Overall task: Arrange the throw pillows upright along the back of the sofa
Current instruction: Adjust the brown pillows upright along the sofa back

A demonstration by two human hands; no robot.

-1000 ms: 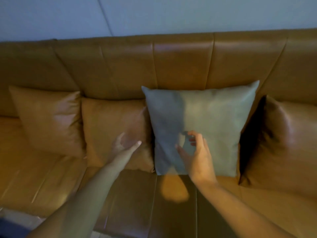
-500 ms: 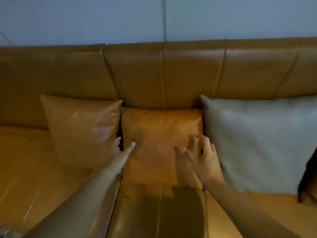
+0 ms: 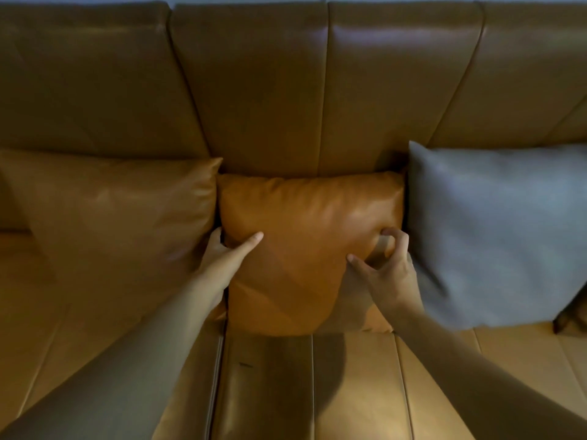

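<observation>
A tan leather pillow [image 3: 305, 236] leans upright against the sofa back [image 3: 260, 90] in the middle. My left hand [image 3: 227, 254] grips its left edge, thumb on the front and fingers tucked behind. My right hand [image 3: 386, 268] pinches the leather near its right edge. A second tan leather pillow [image 3: 120, 217] stands to its left, touching it. A grey fabric pillow [image 3: 495, 230] stands upright to its right, close against it.
The tan leather seat cushions [image 3: 317, 385] stretch across the foreground below the pillows. A dark sliver of another object [image 3: 568, 319] shows at the right edge behind the grey pillow. A strip of pale wall runs along the top.
The view has shifted left and closer, from the grey pillow to the middle tan pillow. Both hands reached forward and took hold of the middle tan pillow's sides.
</observation>
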